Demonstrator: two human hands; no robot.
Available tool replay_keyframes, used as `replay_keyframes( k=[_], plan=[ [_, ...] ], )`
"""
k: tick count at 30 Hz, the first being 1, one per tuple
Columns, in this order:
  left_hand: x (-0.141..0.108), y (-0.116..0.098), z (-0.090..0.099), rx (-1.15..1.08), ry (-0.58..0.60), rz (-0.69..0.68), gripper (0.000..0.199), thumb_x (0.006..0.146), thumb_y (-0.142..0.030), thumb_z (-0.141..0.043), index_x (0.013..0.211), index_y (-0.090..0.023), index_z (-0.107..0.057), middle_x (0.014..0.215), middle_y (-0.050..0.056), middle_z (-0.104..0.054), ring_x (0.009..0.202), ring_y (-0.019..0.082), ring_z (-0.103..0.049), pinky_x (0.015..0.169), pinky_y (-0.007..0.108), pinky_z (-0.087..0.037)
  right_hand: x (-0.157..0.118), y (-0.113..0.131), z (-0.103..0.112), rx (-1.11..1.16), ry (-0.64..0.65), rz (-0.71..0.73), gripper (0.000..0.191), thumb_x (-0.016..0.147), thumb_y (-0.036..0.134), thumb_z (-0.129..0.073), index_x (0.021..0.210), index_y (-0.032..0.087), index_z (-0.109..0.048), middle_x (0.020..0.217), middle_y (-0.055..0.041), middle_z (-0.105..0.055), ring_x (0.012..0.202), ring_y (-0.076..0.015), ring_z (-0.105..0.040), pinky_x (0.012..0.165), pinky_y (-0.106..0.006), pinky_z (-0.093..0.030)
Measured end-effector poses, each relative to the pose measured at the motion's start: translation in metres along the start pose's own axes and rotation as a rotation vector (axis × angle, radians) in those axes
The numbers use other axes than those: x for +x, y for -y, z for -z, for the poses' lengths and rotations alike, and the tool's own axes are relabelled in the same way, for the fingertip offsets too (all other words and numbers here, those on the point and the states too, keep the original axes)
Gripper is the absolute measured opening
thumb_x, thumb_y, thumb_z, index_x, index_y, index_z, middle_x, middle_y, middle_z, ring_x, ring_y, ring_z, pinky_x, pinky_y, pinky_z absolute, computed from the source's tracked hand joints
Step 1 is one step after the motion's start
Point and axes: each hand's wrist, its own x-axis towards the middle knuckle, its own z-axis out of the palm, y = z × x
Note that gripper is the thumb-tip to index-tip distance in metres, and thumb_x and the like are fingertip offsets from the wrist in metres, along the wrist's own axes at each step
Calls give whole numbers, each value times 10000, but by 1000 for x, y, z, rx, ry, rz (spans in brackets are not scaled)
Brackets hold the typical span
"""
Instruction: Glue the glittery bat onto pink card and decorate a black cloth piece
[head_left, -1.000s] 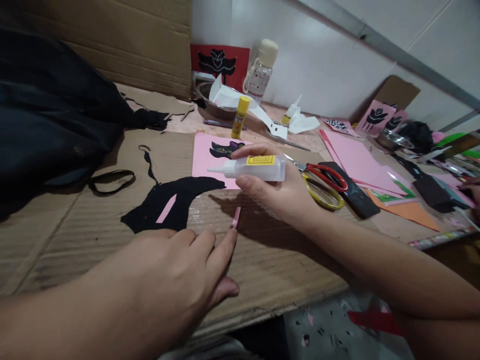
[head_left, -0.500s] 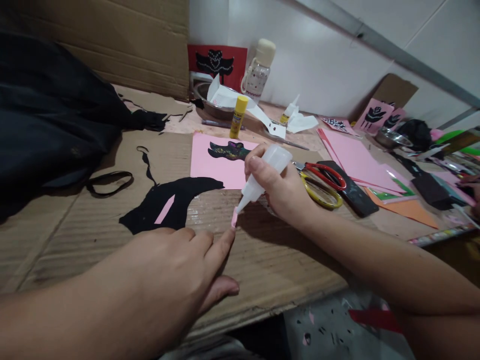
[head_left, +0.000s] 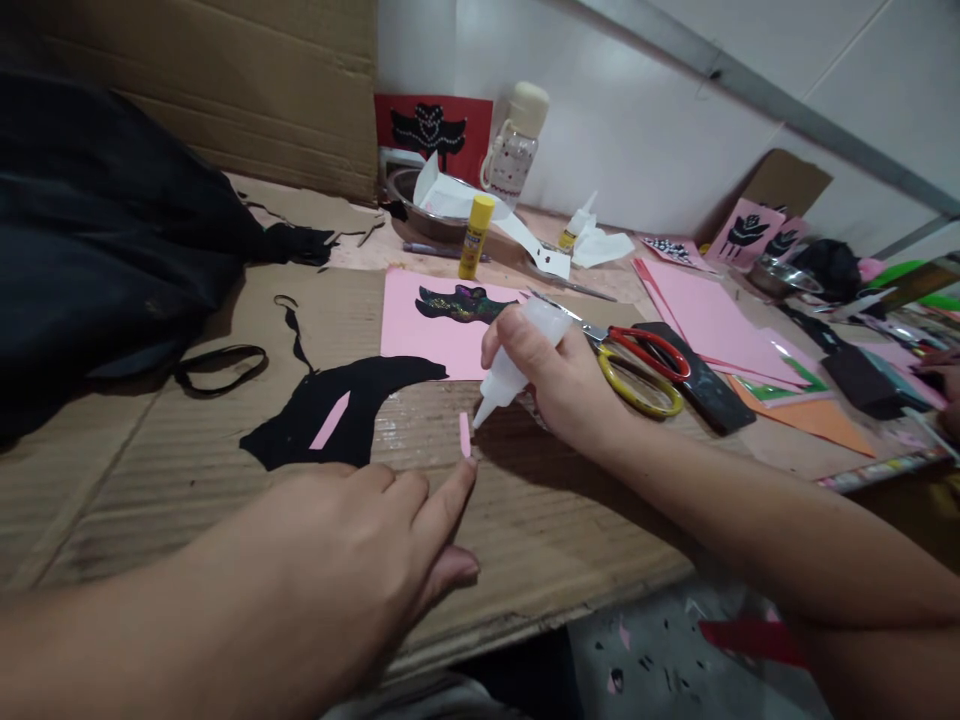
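My right hand (head_left: 547, 370) is wrapped round a white squeeze glue bottle (head_left: 517, 355), tilted with its nozzle down just right of a small pink paper strip (head_left: 464, 434). With its index finger stretched out, my left hand (head_left: 360, 550) touches the lower end of that strip on the cardboard; its thumb is apart and it grips nothing. Left of the strip lies a black paper cutout (head_left: 345, 405) with another pink strip (head_left: 330, 420) on it. Behind my right hand is a pink sheet (head_left: 401, 335) bearing a black glittery shape (head_left: 457, 304), partly hidden by the hand.
Scissors (head_left: 649, 370) with red and yellow handles lie right of my hand, against a dark phone-like slab (head_left: 720, 400). A glue stick (head_left: 475, 238) stands behind the pink sheet. A black bag (head_left: 97, 250) fills the left side. At the right edge is another person's hand (head_left: 949, 385).
The nozzle has come off the pink strip and moved slightly down and right of it. The strip sits a little straighter under my left fingertip.
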Motion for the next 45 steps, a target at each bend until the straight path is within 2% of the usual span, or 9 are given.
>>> replay_keyframes(
  k=[8,14,19,23,27,30,33,37,45],
  plan=[
    [4,3,2,-120,188,98,639,1103,-483,-476,1596,-78,-508,907,127,-787,714,328,-771,584,464,-609,-2,4,-3,2,58,7,607,916,798,-664,702,240,-559,648,25,-524,583,-141,-467,529,-279,-402],
    [5,3,3,-122,147,78,617,1088,-475,-526,1541,-58,-570,944,143,-813,716,329,-781,572,457,-593,-1,15,12,-68,125,154,380,961,622,-749,944,243,-726,913,0,-695,795,-162,-635,709,-288,-526],
    [9,5,5,-118,131,68,611,1082,-468,-534,1529,-56,-586,994,165,-831,739,332,-788,586,448,-600,1,22,21,-122,185,154,341,925,538,-818,1089,246,-752,1077,-24,-727,881,-182,-661,750,-305,-548],
    [7,5,2,-120,126,70,617,1094,-456,-489,1556,-53,-562,1016,171,-829,753,349,-789,605,500,-636,-2,20,17,-41,121,142,366,925,564,-805,1018,231,-687,931,-2,-692,757,-154,-622,657,-278,-525],
    [6,4,1,-130,130,83,626,1092,-441,-482,1584,-56,-528,998,166,-823,743,356,-784,601,528,-646,-7,16,11,-61,47,100,354,942,488,-799,850,253,-550,691,66,-545,575,-119,-489,514,-252,-389],
    [8,3,3,-158,200,98,636,1086,-444,-500,1586,-51,-523,981,164,-820,748,361,-787,609,531,-649,-5,8,5,8,70,62,316,965,398,-749,814,257,-510,672,67,-513,562,-122,-452,517,-259,-376],
    [10,3,6,-153,237,97,615,1087,-442,-505,1568,-61,-551,980,167,-818,747,365,-790,612,537,-648,-2,-1,-2,60,29,56,316,987,491,-669,821,250,-548,699,51,-528,564,-124,-465,541,-264,-426],
    [7,3,4,-143,139,91,578,1075,-421,-541,1524,-62,-598,884,125,-805,672,338,-772,545,493,-620,1,-4,-7,-60,23,80,428,987,601,-636,757,244,-580,673,35,-534,608,-137,-524,590,-262,-486],
    [3,3,-2,-102,40,68,546,1084,-406,-505,1470,-46,-641,830,108,-786,622,322,-753,508,484,-611,-1,-2,-8,-39,70,43,439,998,544,-664,708,237,-542,654,34,-527,597,-132,-493,549,-256,-461]
  ],
)
